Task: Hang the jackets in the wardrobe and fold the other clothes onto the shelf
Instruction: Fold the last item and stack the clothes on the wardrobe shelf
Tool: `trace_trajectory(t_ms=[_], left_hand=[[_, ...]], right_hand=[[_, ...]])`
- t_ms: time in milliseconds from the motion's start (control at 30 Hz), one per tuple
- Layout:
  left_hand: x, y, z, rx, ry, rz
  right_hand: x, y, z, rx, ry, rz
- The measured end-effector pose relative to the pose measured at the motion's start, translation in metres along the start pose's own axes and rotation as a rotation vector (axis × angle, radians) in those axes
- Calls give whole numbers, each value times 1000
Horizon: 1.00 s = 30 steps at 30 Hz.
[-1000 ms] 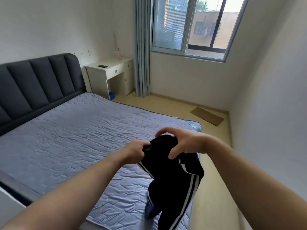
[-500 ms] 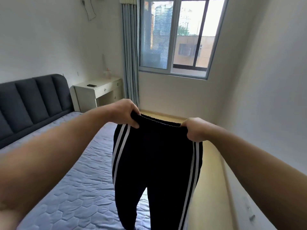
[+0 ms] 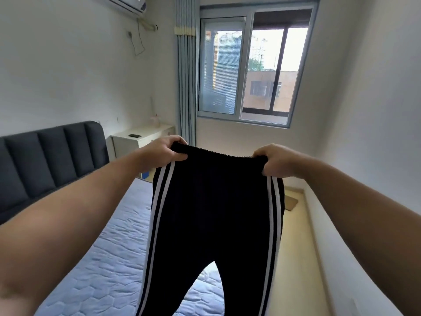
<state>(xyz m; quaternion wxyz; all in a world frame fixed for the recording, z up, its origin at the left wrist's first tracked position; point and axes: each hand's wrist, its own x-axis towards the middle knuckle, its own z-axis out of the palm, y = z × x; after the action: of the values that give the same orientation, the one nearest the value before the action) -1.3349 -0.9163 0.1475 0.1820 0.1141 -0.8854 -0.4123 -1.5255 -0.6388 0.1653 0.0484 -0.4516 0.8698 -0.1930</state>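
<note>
Holding black trousers [image 3: 216, 213] up by the waistband, the left grip [image 3: 164, 153] pinches one end of the band between thumb and curled fingers, and the right grip [image 3: 279, 161] closes round the other end. Two white stripes run down the outer seam below each grip. Both legs hang down, parted at the crotch, over a bed [image 3: 109, 258] with a quilted blue-grey mattress. Beyond the left grip stand a dark padded headboard [image 3: 45, 160] and a white table [image 3: 155, 132] bearing a small dark object [image 3: 134, 135]. A window [image 3: 250, 71] lies beyond the right grip. Marks on the air conditioner [image 3: 127, 3], high above the left grip, are too small to read.
</note>
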Motion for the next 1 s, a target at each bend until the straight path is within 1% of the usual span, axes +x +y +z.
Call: trace_trajectory(t_ms=[100,167,200,267,333,367,400,467,567,633,733,800,900,933,1000], left_hand=[[1,-2,7,-130,95,-66],[3,0,13,-161,122,-142],[4,1,17,-182,134,-179],[7,6,25,-178,171,-217],[8,12,36,-135,225,-217],[7,14,43,-117,249,-198],[7,17,51,-107,263,-165],[4,23,65,-96,264,-90],[-1,34,81,-86,276,67],[-3,40,88,-62,276,164],[-6,47,94,-119,249,188],[-9,49,94,-165,180,156],[-15,48,94,-108,37,184],[-17,47,95,-66,22,204],[-17,46,99,-18,51,217]], right_hand=[[3,-1,0,163,-25,49],[5,-1,0,217,-90,106],[7,-1,2,223,-87,123],[12,-3,8,233,24,140],[18,-9,12,367,153,212],[19,-13,13,480,171,262],[19,-19,14,601,153,295],[20,-29,14,773,61,289],[20,-38,17,895,-67,198],[20,-40,18,941,-81,175],[20,-35,14,1049,-108,223],[18,-32,12,1049,-162,225],[14,-29,14,923,-183,175],[13,-30,15,901,-175,168],[11,-33,16,872,-173,157]])
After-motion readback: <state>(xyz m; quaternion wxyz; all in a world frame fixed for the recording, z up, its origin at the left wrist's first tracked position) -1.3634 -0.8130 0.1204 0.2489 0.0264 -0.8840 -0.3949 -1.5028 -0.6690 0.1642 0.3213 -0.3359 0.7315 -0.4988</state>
